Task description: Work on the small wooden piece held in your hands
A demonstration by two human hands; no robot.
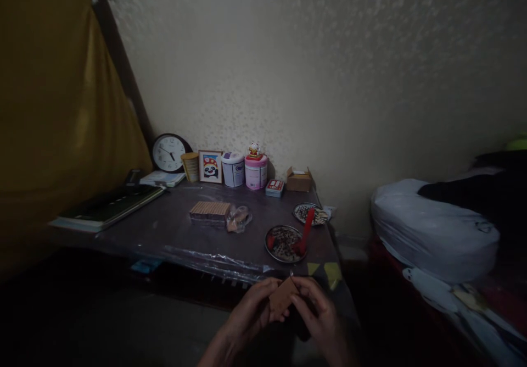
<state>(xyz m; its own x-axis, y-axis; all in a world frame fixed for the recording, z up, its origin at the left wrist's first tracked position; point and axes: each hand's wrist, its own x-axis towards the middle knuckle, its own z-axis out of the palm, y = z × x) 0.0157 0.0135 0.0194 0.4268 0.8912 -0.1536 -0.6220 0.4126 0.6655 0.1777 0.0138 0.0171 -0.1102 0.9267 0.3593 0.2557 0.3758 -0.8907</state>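
Head view: both hands pinch a small flat brown cardboard piece [283, 296], left hand [251, 315] and right hand [319, 315] closed on it, near the dark plastic-covered table [173, 235].

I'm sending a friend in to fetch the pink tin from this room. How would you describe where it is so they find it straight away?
Go to the dark table against the pale wall and look along the row of items at its back edge. The pink tin stands right of the white tin and left of a small red box. It alone carries a little figurine on its lid.
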